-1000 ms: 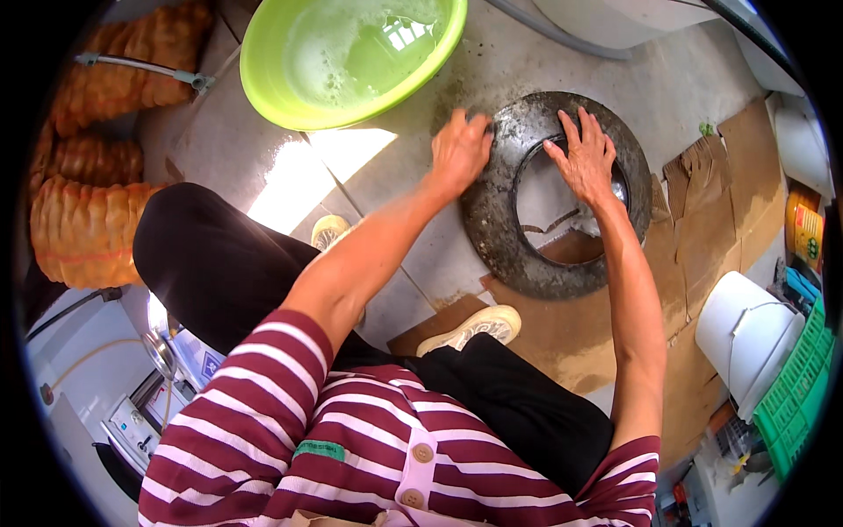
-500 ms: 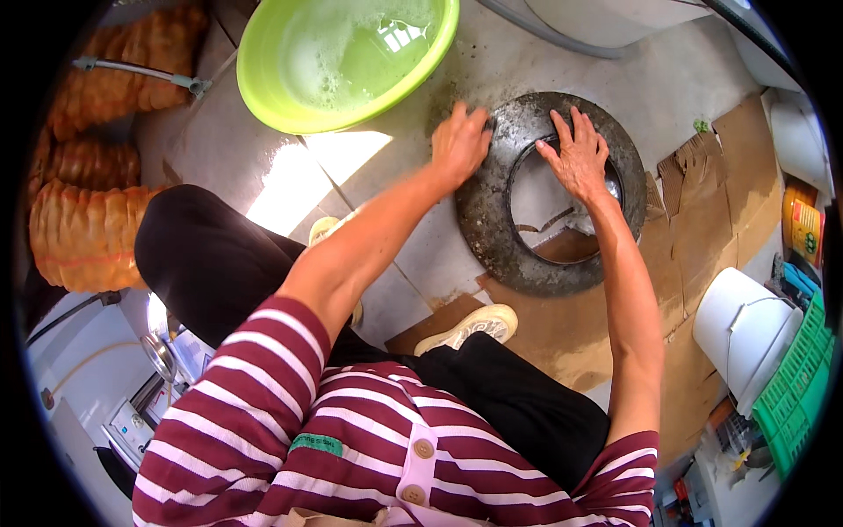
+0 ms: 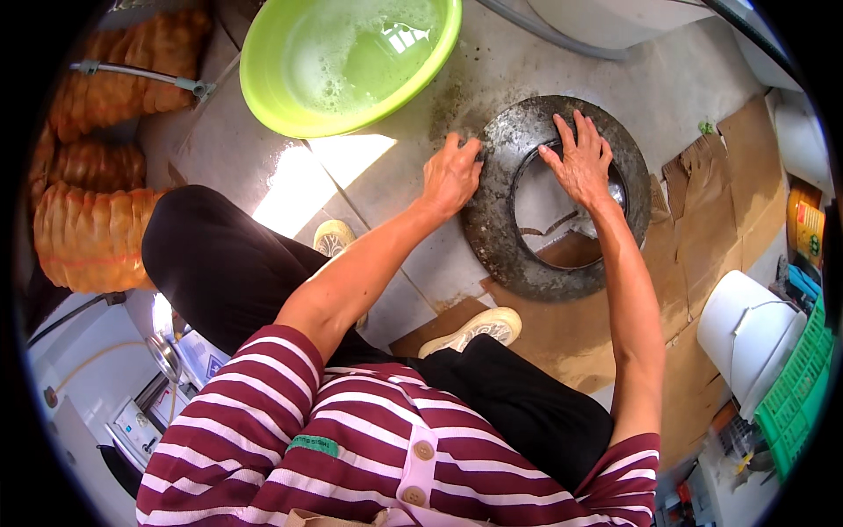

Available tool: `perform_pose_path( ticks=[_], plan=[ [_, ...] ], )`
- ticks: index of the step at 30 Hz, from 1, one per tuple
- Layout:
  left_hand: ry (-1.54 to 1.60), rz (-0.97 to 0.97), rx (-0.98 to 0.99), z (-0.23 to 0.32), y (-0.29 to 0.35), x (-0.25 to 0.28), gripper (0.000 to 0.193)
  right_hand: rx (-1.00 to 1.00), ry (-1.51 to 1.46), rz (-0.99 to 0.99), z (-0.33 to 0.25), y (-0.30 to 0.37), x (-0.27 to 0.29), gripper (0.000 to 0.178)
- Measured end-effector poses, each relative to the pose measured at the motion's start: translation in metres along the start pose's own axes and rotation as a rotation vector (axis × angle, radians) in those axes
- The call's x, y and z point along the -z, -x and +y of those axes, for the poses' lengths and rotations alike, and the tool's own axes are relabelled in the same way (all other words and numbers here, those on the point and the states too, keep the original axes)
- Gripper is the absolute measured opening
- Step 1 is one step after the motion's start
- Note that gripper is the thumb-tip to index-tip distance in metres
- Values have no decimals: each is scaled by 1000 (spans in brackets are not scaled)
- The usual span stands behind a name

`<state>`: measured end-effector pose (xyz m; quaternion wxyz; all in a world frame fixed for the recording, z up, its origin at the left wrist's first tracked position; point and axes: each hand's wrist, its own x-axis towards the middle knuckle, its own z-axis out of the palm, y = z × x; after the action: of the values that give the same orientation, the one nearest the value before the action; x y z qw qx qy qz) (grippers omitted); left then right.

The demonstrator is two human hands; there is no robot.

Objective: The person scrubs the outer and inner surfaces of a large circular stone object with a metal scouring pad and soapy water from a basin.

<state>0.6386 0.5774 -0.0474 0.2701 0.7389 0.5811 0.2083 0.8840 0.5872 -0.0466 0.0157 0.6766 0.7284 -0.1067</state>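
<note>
A wide dark ring (image 3: 507,237), grimy and blotched with pale stains, lies on the floor in front of me, partly over cardboard. Its round middle is open. My right hand (image 3: 582,167) rests on the far part of the ring, near the inner rim, fingers stretched and apart. At the ring's left outer edge, my left hand (image 3: 451,178) is closed, knuckles up. A small dark bit shows by its fingertips; what it holds is hidden.
A lime-green basin (image 3: 263,97) of sudsy water stands far left. Flattened cardboard (image 3: 632,325) covers floor on the right, beside a white bucket (image 3: 746,338) and a green plastic crate (image 3: 795,400). Orange mesh sacks (image 3: 92,237) lie at left. A grey hose (image 3: 553,35) runs at the back.
My left hand has moved slightly left and nearer to me along the ring's outer edge. The right hand keeps its place on the ring.
</note>
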Motion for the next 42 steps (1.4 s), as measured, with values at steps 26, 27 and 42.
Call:
perform_pose_path(
  ticks=[26,27,42],
  plan=[
    [-117,4,-39,-6,-50,-4,20,31,-25,13,-4,-3,1,67],
    [-128,12,-45,-5,-55,-5,20,24,-22,2,-4,-3,1,67],
    [-78,-15,-58,-1,-24,-4,21,8,-9,-10,1,0,1,68]
  ],
)
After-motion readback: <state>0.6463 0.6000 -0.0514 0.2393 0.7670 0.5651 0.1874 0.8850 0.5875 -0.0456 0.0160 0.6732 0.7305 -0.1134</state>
